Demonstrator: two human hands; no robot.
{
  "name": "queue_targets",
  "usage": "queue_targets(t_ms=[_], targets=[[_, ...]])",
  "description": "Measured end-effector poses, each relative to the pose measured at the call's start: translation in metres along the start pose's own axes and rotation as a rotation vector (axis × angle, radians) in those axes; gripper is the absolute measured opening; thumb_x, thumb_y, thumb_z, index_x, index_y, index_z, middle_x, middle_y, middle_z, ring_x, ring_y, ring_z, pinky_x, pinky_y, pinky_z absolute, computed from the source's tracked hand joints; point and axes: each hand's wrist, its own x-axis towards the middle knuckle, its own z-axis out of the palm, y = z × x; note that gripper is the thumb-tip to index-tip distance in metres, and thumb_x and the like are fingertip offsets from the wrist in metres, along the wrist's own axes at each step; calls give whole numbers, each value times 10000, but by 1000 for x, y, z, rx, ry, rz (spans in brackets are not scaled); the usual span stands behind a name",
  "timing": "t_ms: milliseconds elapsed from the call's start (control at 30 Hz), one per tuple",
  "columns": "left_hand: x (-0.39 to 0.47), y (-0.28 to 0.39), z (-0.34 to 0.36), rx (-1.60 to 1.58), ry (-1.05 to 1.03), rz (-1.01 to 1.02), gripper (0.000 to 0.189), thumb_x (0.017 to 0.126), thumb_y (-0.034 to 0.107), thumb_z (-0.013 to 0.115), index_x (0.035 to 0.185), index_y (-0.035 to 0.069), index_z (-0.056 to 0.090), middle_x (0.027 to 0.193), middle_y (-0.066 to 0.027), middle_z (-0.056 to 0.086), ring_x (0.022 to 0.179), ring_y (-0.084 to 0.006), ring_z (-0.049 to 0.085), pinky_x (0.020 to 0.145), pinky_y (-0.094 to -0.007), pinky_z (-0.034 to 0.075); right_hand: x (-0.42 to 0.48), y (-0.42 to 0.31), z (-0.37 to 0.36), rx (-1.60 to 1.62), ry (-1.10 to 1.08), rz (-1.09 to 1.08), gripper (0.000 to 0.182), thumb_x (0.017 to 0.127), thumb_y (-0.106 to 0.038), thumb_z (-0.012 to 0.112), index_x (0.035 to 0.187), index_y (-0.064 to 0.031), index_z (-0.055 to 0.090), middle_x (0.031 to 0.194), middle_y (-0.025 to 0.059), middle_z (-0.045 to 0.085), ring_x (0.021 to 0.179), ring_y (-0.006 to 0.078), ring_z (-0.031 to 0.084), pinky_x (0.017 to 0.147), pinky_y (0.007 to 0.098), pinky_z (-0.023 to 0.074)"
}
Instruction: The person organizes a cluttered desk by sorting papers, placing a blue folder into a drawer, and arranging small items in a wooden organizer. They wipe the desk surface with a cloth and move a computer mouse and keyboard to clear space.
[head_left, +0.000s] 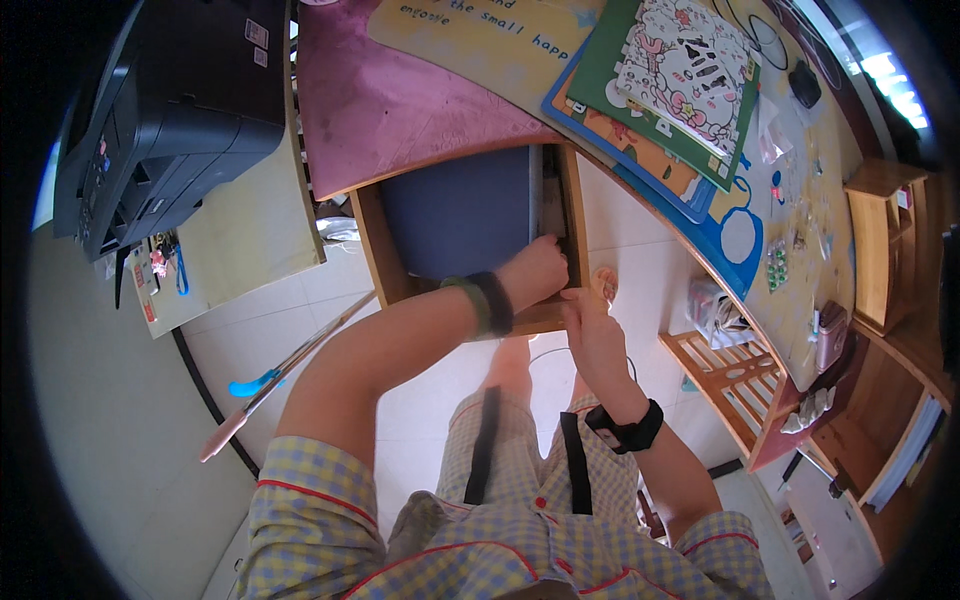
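Observation:
A wooden drawer (576, 217) is pulled out from under the desk, above my knees. Inside it lies a large flat dark-blue item (461, 214), perhaps a folder or box, with a grey edge along its right side. My left hand (534, 270) reaches in at the drawer's right side, fingers curled down by the narrow gap beside the blue item; whether they hold something is hidden. At the drawer's front right corner, my right hand (598, 334) has its fingers closed around the wooden edge. A black band (626, 427) circles my right wrist.
The desk (420, 105) spans the top, with stacked books (675, 97), a blister pack (777, 266) and a computer mouse (805, 82) on it. A black printer (187, 127) stands left. Below it leans a pole (300, 356). A wooden slatted rack (727, 382) is at right.

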Motion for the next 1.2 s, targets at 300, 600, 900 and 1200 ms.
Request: queue_targets(t_ms=[300, 600, 900, 1200], targets=[[-12, 1, 0, 122, -44, 52, 220, 779, 245, 507, 812, 130, 692, 878, -29, 640, 948, -161, 543, 905, -327, 305, 63, 3, -27, 1351, -135, 769, 285, 944, -263, 413, 979, -19, 555, 802, 41, 541, 735, 114, 523, 627, 234, 435], [-76, -10, -53, 175, 10, 31, 171, 718, 215, 530, 732, 158, 690, 792, 3, 623, 991, -164, 478, 903, -308, 266, 159, -5, 43, 902, -90, 148, 230, 891, -112, 434, 1040, 47, 505, 1011, 155, 536, 947, 280, 517, 847, 344, 435], [-61, -12, -40, 66, -134, 58, 212, 750, 224, 510, 839, 113, 668, 1004, -36, 602, 1037, -184, 466, 974, -336, 241, 154, 13, 59, 960, -278, 262, 357, 929, -115, 363, 1249, 44, 363, 1254, 160, 419, 1153, 247, 432, 1003, 326, 341], [-25, -3, 2, -102, 181, -78, 118, 757, 184, 571, 769, 91, 643, 824, -59, 607, 896, -210, 532, 842, -297, 376, 9, -1, -15, 1223, -185, 676, 276, 902, -76, 416, 1145, 43, 474, 1143, 160, 526, 1068, 228, 532, 906, 325, 452]])
